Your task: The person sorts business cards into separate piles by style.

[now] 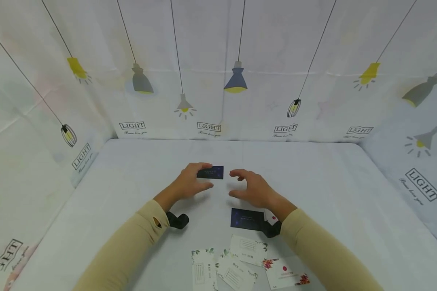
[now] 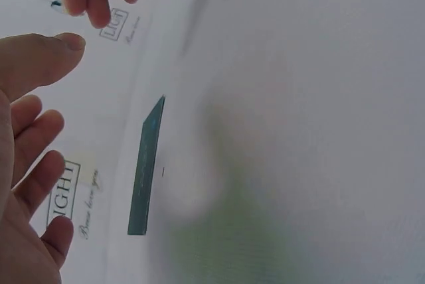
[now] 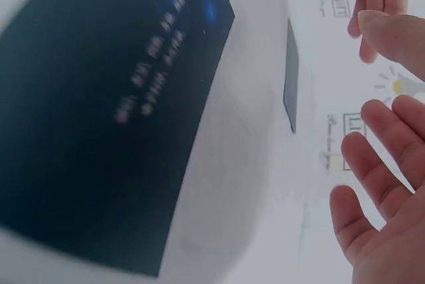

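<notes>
My left hand (image 1: 188, 182) hovers over the white table beside a dark blue card (image 1: 215, 173), thumb and fingers spread apart. In the left wrist view that card (image 2: 146, 171) lies flat on the table, away from the fingers. My right hand (image 1: 255, 190) is held to the right of the same card, its fingers loosely bent and holding nothing. Beneath the right wrist lies a second dark blue card (image 1: 245, 218) with small pale print, which looms large as the near card (image 3: 99, 111) in the right wrist view.
Toward the near edge lie several white cards with leaf prints, one of them a leaf-print card (image 1: 204, 268), and a white card with red patterns (image 1: 285, 274). Another white card (image 1: 271, 217) is partly hidden by the right wrist. A lamp-printed cloth (image 1: 211, 48) surrounds the table.
</notes>
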